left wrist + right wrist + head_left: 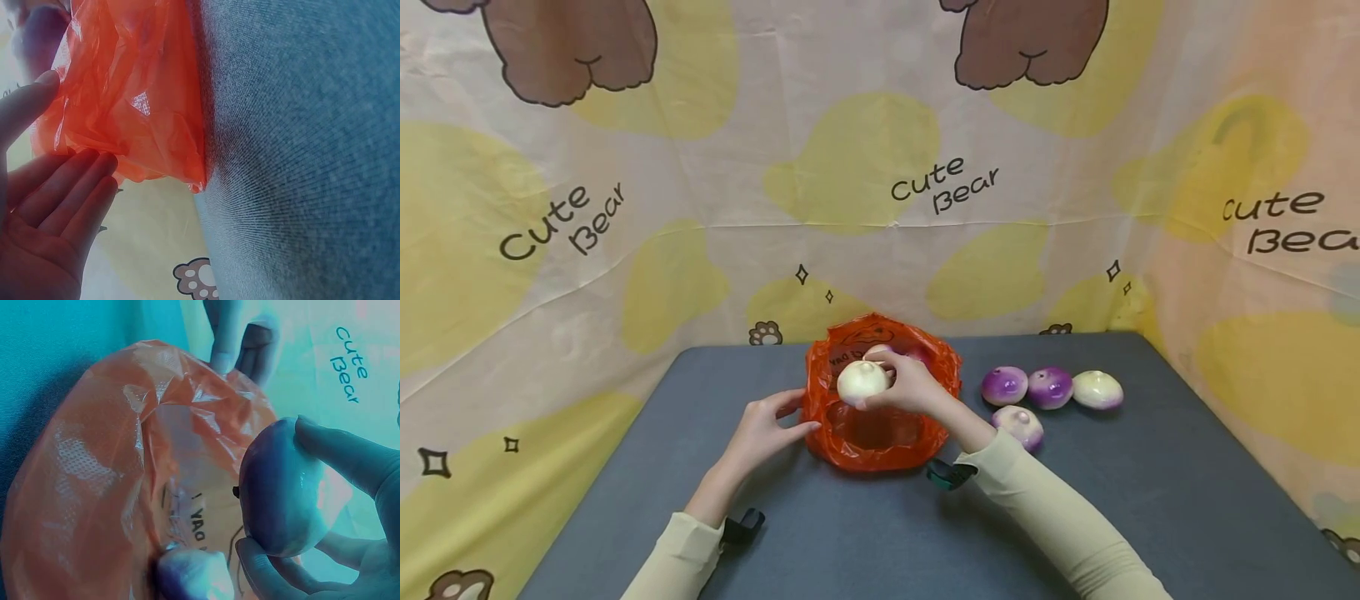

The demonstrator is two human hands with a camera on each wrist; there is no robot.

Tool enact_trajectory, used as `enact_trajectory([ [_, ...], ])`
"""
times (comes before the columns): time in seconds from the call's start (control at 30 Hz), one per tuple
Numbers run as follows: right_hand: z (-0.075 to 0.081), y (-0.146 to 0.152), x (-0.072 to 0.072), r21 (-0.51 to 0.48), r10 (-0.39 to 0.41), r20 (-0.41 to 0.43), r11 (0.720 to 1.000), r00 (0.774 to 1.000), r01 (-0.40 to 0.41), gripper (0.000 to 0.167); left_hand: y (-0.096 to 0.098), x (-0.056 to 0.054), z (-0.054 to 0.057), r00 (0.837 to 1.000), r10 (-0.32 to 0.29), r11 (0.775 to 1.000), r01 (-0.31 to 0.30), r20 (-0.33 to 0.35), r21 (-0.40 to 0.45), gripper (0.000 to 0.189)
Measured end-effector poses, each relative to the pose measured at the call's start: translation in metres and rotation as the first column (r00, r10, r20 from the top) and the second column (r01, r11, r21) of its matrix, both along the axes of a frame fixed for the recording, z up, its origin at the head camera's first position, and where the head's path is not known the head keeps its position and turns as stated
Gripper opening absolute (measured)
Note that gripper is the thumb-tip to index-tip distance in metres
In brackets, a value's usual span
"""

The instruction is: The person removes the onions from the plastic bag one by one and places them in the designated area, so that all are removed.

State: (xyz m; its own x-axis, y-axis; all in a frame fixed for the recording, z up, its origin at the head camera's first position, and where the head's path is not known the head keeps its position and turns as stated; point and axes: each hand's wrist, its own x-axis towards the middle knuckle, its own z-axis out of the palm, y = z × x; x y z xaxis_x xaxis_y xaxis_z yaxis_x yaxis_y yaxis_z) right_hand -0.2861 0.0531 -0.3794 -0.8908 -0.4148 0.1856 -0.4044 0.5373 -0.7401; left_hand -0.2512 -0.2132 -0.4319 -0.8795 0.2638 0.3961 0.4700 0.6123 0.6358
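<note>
My right hand [913,385] holds a pale onion [861,382] between thumb and fingers, over the open mouth of a red plastic bag [880,458]. In the right wrist view the onion's side [275,494] looks purple, with a small dark tip. Inside the bag, another purple-and-white onion [195,574] shows below the held one. My left hand [766,423] is at the bag's left side. Its fingers [75,194] lie nearly straight against the plastic, and the thumb touches near the rim.
To the right of the bag, two purple onions and a whitish onion [1097,390] lie in a row on the grey table [1150,500]. One more pale purple onion [1018,427] lies in front of them, near my right forearm. A printed cloth [865,167] hangs behind the table.
</note>
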Motion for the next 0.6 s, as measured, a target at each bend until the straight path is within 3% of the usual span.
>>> enact_trajectory([
  [0.13, 0.003, 0.009, 0.006, 0.011, 0.002, -0.019, 1.000, 1.000, -0.002, 0.069, 0.000, 0.000, 0.000, 1.000, 0.004, 1.000, -0.004, 0.001, 0.000, 0.056],
  [0.4, 0.006, 0.028, 0.015, -0.019, -0.029, 0.074, 0.999, 0.997, 0.030, 0.076, 0.001, 0.000, 0.000, 1.000, 0.004, 1.000, -0.004, 0.007, -0.005, 0.057],
  [0.6, 0.008, 0.046, 0.018, -0.025, -0.025, 0.026, 0.999, 0.999, 0.026, 0.076, 0.001, -0.001, 0.000, 1.000, 0.008, 1.000, -0.008, 0.006, -0.007, 0.056],
])
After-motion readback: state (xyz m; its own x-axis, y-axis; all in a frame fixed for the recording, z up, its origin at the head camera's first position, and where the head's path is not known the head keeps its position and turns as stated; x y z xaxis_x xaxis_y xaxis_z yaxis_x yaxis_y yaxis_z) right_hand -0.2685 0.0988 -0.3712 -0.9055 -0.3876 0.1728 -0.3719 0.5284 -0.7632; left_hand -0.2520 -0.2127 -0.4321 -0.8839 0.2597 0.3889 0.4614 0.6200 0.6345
